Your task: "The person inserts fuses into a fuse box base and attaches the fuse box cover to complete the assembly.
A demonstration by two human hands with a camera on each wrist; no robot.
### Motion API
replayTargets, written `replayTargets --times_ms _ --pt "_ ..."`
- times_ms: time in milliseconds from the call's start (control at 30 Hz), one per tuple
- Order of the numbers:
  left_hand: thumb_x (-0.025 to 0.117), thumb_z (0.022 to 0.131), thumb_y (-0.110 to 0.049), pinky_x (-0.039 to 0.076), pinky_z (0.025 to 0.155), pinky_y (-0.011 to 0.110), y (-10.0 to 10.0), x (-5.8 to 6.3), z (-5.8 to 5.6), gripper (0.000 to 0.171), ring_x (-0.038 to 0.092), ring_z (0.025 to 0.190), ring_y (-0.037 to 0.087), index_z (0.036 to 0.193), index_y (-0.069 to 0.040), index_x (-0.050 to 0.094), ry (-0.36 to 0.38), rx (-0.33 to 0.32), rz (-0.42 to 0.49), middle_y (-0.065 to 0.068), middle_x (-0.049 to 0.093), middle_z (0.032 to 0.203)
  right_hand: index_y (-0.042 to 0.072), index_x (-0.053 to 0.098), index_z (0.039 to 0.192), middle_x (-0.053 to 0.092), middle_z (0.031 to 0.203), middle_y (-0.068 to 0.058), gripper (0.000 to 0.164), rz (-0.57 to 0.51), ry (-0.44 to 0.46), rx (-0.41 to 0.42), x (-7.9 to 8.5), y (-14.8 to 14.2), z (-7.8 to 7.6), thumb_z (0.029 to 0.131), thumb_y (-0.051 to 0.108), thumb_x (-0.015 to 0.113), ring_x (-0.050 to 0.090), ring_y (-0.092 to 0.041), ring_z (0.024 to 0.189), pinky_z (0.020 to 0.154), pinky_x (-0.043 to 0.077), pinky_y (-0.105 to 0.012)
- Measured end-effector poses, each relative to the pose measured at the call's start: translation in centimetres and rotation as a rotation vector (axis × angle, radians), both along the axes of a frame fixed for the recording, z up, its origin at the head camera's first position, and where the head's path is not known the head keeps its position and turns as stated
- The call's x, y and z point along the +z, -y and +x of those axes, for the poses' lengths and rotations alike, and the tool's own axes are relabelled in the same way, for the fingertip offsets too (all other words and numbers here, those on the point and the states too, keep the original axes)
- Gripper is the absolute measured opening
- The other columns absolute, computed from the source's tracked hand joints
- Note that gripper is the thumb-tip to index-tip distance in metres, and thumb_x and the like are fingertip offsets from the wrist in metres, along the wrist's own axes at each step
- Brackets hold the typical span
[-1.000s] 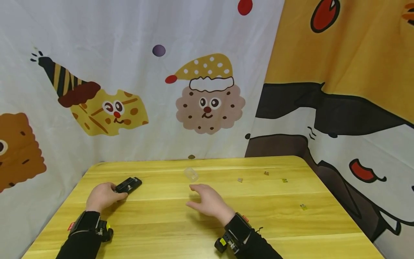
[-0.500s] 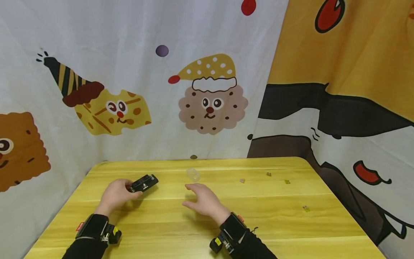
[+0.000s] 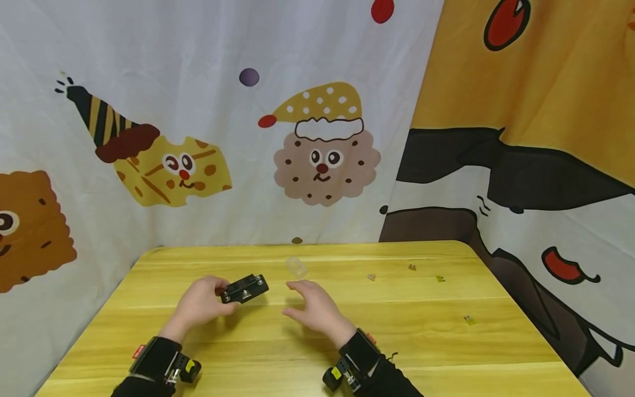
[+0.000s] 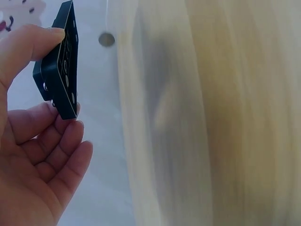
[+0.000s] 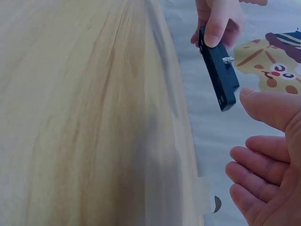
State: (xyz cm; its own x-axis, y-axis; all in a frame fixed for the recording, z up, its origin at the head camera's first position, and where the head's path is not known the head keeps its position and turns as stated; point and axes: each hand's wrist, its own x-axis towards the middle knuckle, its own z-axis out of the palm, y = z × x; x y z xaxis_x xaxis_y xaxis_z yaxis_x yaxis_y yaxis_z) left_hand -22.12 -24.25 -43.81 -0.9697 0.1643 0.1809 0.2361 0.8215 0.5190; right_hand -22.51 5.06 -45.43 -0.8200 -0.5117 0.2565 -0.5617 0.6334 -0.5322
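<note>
My left hand [image 3: 200, 303] pinches a black rectangular block [image 3: 245, 289] with silvery metal fittings on it, held up above the table. The thumb lies along one edge in the left wrist view, with fingertips at the block's [image 4: 66, 70] lower end. From the right wrist view the block [image 5: 217, 70] appears tilted, a metal post sticking out of its side. My right hand [image 3: 317, 309] holds nothing; its thumb and fingers are spread apart, pointing toward the block. Just beyond its fingertips lies a clear plastic piece [image 3: 296, 267].
Toward the right of the wooden table [image 3: 397, 353] lie several tiny pieces, among them a pale one [image 3: 371, 277], a brownish one [image 3: 412, 267] and a yellow-green one [image 3: 468, 320]. A cartoon-printed curtain [image 3: 198, 110] hangs behind the table's far edge.
The left hand has carried the black block rightward, closer to the right hand, turning it a little. The right hand has hardly moved, and the view has shifted slightly.
</note>
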Motion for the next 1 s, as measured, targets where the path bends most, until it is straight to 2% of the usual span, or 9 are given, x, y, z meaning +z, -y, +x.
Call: replayTargets --times_ms 367,700,1000 --pt "0.09 0.067 -0.028 0.05 0.079 0.041 -3.1 0.0 1.0 0.052 0.061 0.084 0.02 0.105 0.001 0.071 -0.01 -0.077 0.024 0.004 0.065 0.094 0.004 0.055 0.139 0.057 0.136 -0.011 0.059 -0.028 0.01 -0.01 -0.3 -0.2 -0.2 0.09 0.029 0.075 0.052 -0.03 0.125 0.103 0.041 -0.043" --pt "0.091 0.063 -0.03 0.049 0.078 0.038 -5.5 -0.4 1.6 0.042 0.058 0.081 0.015 0.095 -0.01 0.073 -0.061 -0.178 0.032 -0.009 0.061 0.086 0.007 0.061 0.133 0.063 0.127 -0.007 0.054 -0.065 0.058 0.01 0.0 -1.2 0.1 0.085 0.023 0.079 0.06 -0.023 0.109 0.093 0.048 -0.039" --pt "0.09 0.064 -0.032 0.048 0.075 0.034 -7.0 -1.0 1.9 0.042 0.058 0.08 0.013 0.096 -0.01 0.073 -0.068 -0.232 0.058 -0.01 0.06 0.087 0.008 0.066 0.126 0.065 0.119 -0.004 0.05 -0.074 0.051 0.018 0.2 -3.2 0.5 0.081 0.022 0.083 0.061 -0.022 0.102 0.09 0.048 -0.039"
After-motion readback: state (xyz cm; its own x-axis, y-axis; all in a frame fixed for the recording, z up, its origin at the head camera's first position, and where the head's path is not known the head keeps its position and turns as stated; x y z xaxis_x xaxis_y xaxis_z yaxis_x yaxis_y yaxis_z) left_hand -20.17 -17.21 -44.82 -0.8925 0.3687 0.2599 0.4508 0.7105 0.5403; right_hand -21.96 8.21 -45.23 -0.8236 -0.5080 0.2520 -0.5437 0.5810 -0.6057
